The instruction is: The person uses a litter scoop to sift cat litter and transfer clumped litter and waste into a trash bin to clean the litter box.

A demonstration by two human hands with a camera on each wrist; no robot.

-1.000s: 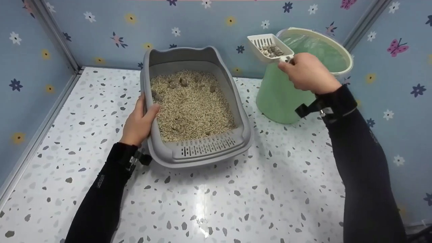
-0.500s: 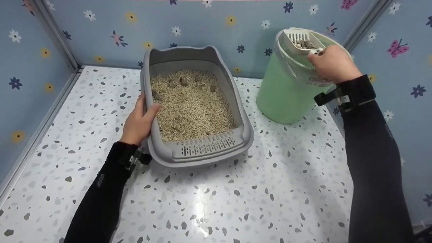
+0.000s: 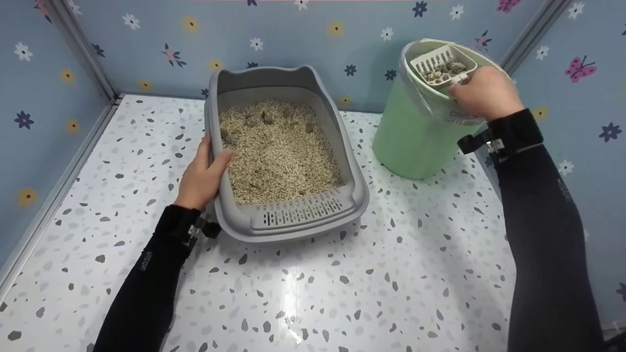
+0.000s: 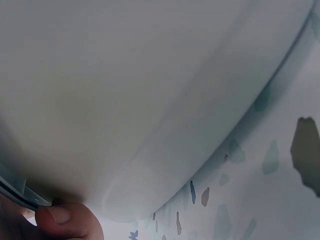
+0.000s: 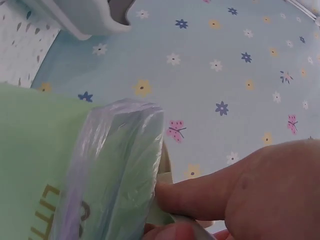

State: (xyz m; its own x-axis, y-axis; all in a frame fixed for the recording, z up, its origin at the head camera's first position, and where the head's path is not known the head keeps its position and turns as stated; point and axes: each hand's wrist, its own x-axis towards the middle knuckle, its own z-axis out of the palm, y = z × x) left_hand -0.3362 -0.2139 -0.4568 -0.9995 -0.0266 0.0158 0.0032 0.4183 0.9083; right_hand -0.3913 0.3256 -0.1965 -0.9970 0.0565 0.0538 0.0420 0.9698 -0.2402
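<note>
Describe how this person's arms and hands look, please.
Both arms wear long, close-fitting black sleeves, the left bearing small pale lettering. Around each wrist sits a wide black strap with a small black attachment and a silvery fitting. The bare left hand and bare right hand show no gloves.
</note>
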